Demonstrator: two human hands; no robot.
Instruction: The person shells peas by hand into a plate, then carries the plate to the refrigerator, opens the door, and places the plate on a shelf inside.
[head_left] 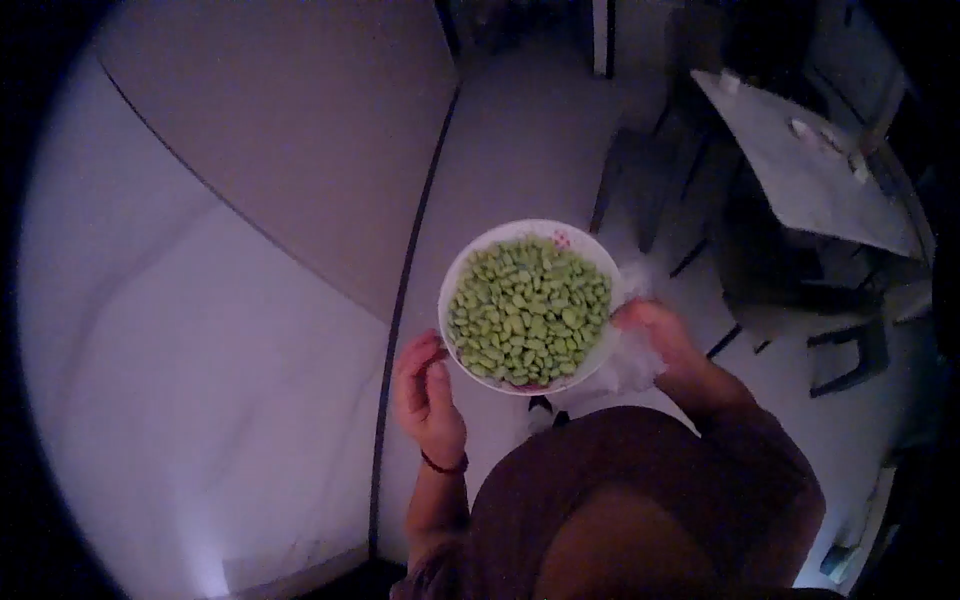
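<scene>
Bowl (530, 232) sits at frame centre, white, round, held level above the floor (520, 130). It is heaped with green beans (528, 308), shelled, filling it nearly to the rim. A small red mark shows on the inner rim at 1 o'clock.

Your right hand (655, 330) is on the bowl's edge at 3 o'clock, fingers wrapped against the rim and gripping it. A piece of clear plastic (625, 365) bunches under that hand and trails beneath the bowl toward 5 o'clock.

Your left hand (428, 390) is at the bowl's 8 o'clock, just beside the rim. Fingers curl loosely upward, half closed; whether the tips touch the bowl, you cannot tell from here. A dark band (445, 465) circles that wrist.

Below the bowl, at 6 o'clock, your dark shirt (640, 490) fills the lower frame, with a shoe tip (540, 405) showing just under the bowl.

Further out: a pale wall (200, 300) runs from 9 to 11 o'clock, with a dark vertical strip (405, 290) edging it. At 2 o'clock stands a grey table (800, 170) with small pale items on top, too dim to identify. Dark chair legs (650, 200) stand near it at 1 o'clock.
</scene>
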